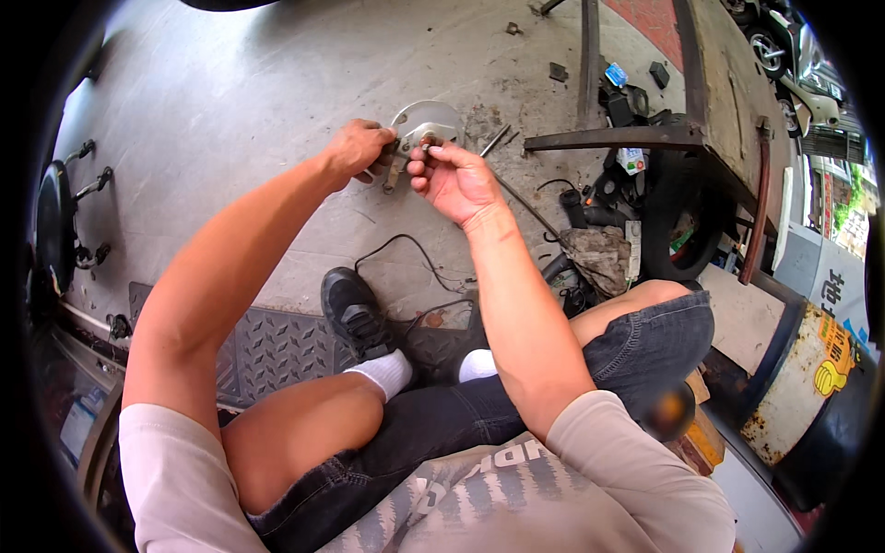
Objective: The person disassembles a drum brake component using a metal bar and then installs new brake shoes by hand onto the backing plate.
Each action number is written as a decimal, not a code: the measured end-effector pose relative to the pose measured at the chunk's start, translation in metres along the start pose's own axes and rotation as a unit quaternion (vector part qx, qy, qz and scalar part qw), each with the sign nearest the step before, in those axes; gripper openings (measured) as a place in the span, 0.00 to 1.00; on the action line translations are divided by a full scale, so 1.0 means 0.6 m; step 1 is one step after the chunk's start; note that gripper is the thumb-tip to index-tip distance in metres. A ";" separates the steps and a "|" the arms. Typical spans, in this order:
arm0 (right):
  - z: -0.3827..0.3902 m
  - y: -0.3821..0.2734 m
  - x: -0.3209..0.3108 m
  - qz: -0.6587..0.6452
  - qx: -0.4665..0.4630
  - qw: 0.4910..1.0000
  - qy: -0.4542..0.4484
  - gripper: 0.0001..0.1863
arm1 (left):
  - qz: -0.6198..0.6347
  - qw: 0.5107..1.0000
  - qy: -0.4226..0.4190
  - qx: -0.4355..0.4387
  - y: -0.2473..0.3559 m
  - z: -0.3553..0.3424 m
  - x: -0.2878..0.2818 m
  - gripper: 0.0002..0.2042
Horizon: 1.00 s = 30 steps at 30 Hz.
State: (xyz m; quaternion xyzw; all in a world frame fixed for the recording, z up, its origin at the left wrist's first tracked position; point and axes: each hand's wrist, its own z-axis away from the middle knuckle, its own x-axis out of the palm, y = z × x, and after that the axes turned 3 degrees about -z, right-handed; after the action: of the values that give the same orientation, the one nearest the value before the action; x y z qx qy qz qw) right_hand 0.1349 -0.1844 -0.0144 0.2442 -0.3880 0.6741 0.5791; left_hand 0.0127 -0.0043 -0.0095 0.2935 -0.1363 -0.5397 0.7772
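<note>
Metal disc (430, 114), beyond far edge of floor mat (286, 355). Left hand (359, 149): fingers grasping disc's edge. Right hand (459, 182): fingers pinching reddish part (428, 142). Apparently centre handwork; next needs disc steady.

We look down from the person's head through one wide fisheye view, upright, its corners black. The shirt (498, 502) sits very near, along the bottom edge; the left hand (358, 147) and right hand (458, 184) lie farther off, upper centre. At the upper right rim we catch a distant scooter (817, 107), tipped sideways.
</note>
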 end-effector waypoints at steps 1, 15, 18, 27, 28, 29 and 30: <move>-0.001 0.002 0.004 0.001 0.007 1.000 0.006 0.05 | 0.009 1.000 -0.006 0.001 -0.003 0.000 -0.005 0.17; -0.036 0.042 -0.005 0.274 -0.173 0.917 0.231 0.06 | 0.007 1.000 0.013 -0.008 -0.001 0.002 0.001 0.18; -0.036 0.049 0.002 0.283 -0.199 0.901 0.263 0.05 | 0.006 1.000 0.008 -0.004 -0.002 0.000 0.003 0.18; -0.061 0.091 0.026 0.253 -0.280 0.855 0.356 0.06 | -0.029 0.998 0.017 0.058 -0.013 -0.004 0.002 0.17; -0.062 0.095 0.031 0.239 -0.285 0.856 0.359 0.06 | -0.039 0.997 0.017 0.069 -0.014 -0.003 0.001 0.17; -0.063 0.098 0.035 0.225 -0.290 0.857 0.362 0.06 | -0.049 0.996 0.018 0.078 -0.016 -0.003 -0.002 0.16; -0.065 0.099 0.032 0.219 -0.294 0.858 0.360 0.07 | -0.060 0.994 0.016 0.089 -0.015 -0.003 -0.003 0.16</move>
State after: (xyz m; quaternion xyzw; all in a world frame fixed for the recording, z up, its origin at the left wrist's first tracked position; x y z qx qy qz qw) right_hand 0.0780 -0.1433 -0.0364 -0.2886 -0.3763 0.6790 0.5604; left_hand 0.0063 -0.0044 -0.0162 0.3777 -0.1530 -0.5662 0.7165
